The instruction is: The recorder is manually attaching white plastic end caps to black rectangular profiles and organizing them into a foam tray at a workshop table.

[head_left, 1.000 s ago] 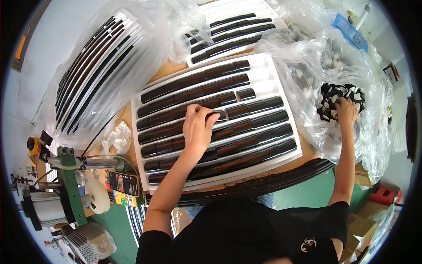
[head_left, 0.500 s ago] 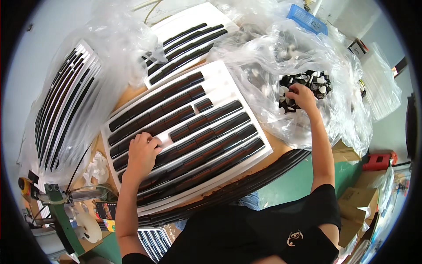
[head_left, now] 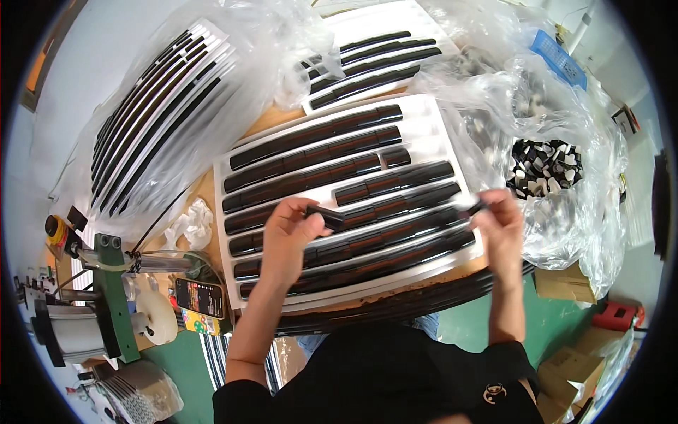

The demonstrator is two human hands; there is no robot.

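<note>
My left hand [head_left: 286, 233] is closed on a short black tube-like piece [head_left: 328, 216], held between thumb and fingers over the white tray [head_left: 418, 116]. Glossy black pieces [head_left: 318, 136] lie end to end in rows along the tray, with a gap in one row just above my left hand. Over the tray's right edge, my right hand [head_left: 503, 225] pinches a small dark part [head_left: 474, 209], partly hidden and blurred by motion. To the right, a clear plastic bag [head_left: 565, 230] gapes around many small black and white parts [head_left: 545, 169].
Behind stands another white tray [head_left: 332, 28] of black pieces; a plastic-wrapped one [head_left: 152, 113] leans at left. A green-framed machine [head_left: 113, 297] and a phone [head_left: 200, 298] are at lower left. A blue basket [head_left: 558, 58] sits far right, cardboard boxes [head_left: 575, 360] lower right.
My right hand has come out of the bag of small parts toward the tray's right edge, carrying a small dark part. My left hand has lifted a black piece off the tray. The view has shifted.
</note>
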